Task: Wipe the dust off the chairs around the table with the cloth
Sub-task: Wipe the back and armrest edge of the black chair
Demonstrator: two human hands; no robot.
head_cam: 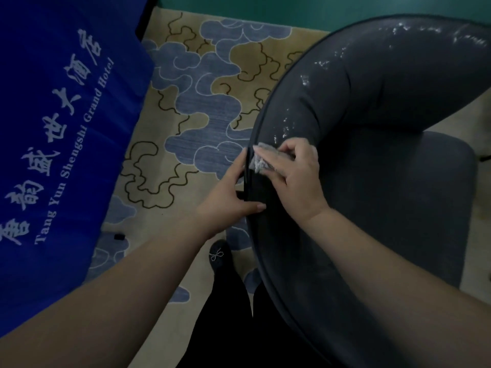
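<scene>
One dark grey chair, streaked with white dust along its curved back, is seen at three o'clock. One small grey cloth is pressed on the backrest edge near centre, pinched under the curled fingers of the right hand. The rim is gripped by the left hand, thumb laid across it. One blue tablecloth is draped at nine o'clock over the patterned carpet.

Both bare forearms reaching forward and down, converging near centre. Left hand gripping a rim, thumb lying along it. Right hand palm down, fingers pressing a crumpled cloth.
</scene>
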